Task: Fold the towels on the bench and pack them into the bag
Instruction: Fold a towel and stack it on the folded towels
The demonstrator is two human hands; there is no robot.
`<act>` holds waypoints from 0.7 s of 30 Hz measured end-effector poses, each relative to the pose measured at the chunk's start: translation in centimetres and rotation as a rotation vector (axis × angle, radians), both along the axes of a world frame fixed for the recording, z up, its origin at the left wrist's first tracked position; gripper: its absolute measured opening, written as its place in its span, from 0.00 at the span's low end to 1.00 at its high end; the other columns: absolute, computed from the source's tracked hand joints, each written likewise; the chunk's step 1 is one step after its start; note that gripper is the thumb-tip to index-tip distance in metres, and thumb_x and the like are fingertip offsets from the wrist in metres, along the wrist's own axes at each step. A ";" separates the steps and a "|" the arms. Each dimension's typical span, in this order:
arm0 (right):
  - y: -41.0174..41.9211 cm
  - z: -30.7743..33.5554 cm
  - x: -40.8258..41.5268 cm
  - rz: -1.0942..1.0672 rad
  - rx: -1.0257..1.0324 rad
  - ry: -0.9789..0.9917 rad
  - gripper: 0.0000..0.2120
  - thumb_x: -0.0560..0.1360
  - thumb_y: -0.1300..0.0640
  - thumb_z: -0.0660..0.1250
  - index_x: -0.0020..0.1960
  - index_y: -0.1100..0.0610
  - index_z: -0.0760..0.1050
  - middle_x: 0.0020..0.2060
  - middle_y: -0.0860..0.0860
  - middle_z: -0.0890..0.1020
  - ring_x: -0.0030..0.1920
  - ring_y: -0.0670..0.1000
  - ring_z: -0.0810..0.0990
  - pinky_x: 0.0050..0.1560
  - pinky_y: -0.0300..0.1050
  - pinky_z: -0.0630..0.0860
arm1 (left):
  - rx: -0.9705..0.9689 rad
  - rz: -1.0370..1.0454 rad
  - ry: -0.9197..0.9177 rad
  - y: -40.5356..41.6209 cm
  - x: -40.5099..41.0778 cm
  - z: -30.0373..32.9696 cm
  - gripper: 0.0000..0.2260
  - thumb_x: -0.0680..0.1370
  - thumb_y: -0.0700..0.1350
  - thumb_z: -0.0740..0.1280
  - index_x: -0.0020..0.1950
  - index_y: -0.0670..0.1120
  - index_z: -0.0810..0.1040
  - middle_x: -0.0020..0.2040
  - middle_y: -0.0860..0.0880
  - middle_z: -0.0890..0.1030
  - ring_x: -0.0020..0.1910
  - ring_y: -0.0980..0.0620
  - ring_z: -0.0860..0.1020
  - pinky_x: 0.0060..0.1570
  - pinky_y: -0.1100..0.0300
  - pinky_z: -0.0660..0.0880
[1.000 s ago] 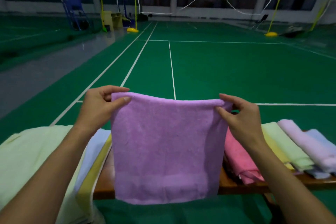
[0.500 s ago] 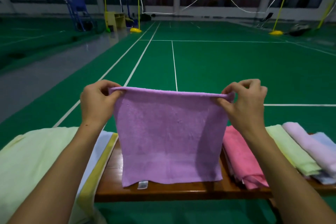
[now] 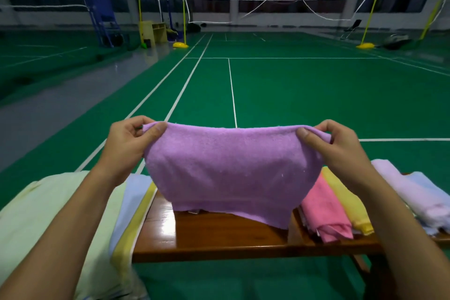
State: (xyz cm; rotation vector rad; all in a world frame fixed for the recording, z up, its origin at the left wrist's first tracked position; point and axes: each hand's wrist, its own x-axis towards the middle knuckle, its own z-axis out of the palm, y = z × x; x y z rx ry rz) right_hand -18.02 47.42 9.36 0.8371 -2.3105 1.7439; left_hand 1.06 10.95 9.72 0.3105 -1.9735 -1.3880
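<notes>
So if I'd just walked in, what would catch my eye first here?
The purple towel, stretched mid-frame between the left hand and right hand, each pinching a top corner, its lower edge on the wooden bench. Folded towels sit to the right, the pink towel nearest. Behind, a green court runs to a net.

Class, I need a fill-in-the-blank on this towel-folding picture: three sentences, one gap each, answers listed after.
1. Both hands, left hand and right hand, pinch the top corners of the ____ towel.
2. That towel's lower edge touches the wooden ____.
3. The folded pink towel lies directly beside a ____ towel.

Answers: purple; bench; yellow
</notes>
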 end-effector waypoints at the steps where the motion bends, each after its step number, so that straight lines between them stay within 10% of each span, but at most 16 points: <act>1: 0.3 0.6 0.6 0.028 -0.020 -0.004 0.16 0.77 0.46 0.76 0.40 0.55 0.75 0.31 0.45 0.75 0.33 0.44 0.71 0.36 0.44 0.68 | -0.001 -0.015 0.002 0.1 0.4 0.3 0.09 0.77 0.49 0.74 0.48 0.42 0.85 0.42 0.46 0.86 0.41 0.51 0.84 0.37 0.60 0.80; 9: -0.1 2.3 1.8 0.089 -0.140 -0.073 0.17 0.73 0.48 0.80 0.42 0.60 0.77 0.34 0.51 0.80 0.36 0.48 0.77 0.37 0.44 0.72 | -0.109 0.030 -0.056 0.5 1.6 2.4 0.13 0.80 0.50 0.73 0.48 0.40 0.87 0.43 0.42 0.86 0.40 0.49 0.82 0.42 0.54 0.78; 16: -3.8 -3.7 -3.1 -0.061 0.282 0.102 0.12 0.76 0.50 0.77 0.42 0.55 0.76 0.27 0.45 0.72 0.28 0.44 0.68 0.29 0.39 0.61 | -0.547 0.363 -0.401 -2.8 -1.9 -4.8 0.22 0.81 0.60 0.69 0.33 0.48 0.74 0.27 0.51 0.73 0.30 0.49 0.71 0.33 0.56 0.63; 21: -7.7 -9.7 -5.7 -0.106 0.632 0.127 0.07 0.80 0.46 0.71 0.49 0.47 0.76 0.47 0.50 0.80 0.50 0.58 0.79 0.45 0.51 0.74 | -0.088 0.303 -0.399 -5.7 -5.6 -11.7 0.18 0.80 0.56 0.73 0.40 0.43 0.84 0.35 0.48 0.80 0.34 0.47 0.76 0.35 0.53 0.77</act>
